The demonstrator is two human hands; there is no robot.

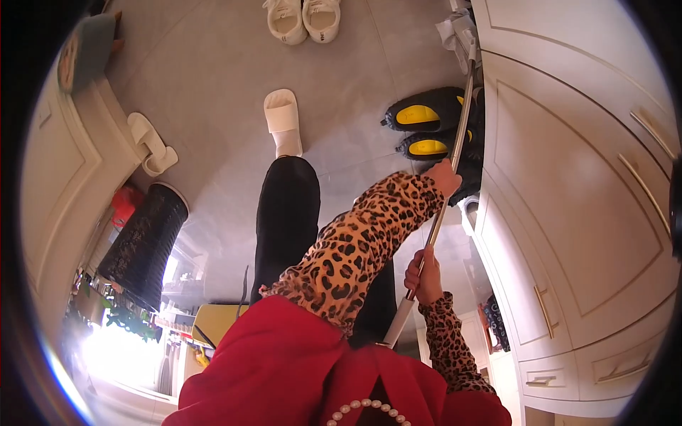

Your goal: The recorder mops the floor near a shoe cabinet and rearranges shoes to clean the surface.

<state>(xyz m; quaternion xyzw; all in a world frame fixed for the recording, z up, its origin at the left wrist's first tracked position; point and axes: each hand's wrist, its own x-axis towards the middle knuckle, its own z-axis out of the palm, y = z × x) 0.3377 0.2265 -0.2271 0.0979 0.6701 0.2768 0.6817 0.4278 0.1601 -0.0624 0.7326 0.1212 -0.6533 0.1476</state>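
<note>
A mop with a metal pole (464, 120) runs slantwise from near my waist up to the cabinet's foot. My left hand (445, 178), in a leopard-print sleeve, grips the pole about midway. Lower down, close to my body, my right hand (423, 274) is wrapped around the same pole, just above its white handle (398, 322). At the far end, the grey-white mop head (457, 34) touches the floor beside the cabinet base. The pole passes over a pair of black shoes with yellow insoles (421, 114).
White cabinets (575, 175) with metal handles line the right side. White sneakers (303, 21) stand ahead on the grey tile floor (213, 80). My slippered foot (282, 120) is forward. At left are white slippers (152, 144) and a black patterned bin (146, 245).
</note>
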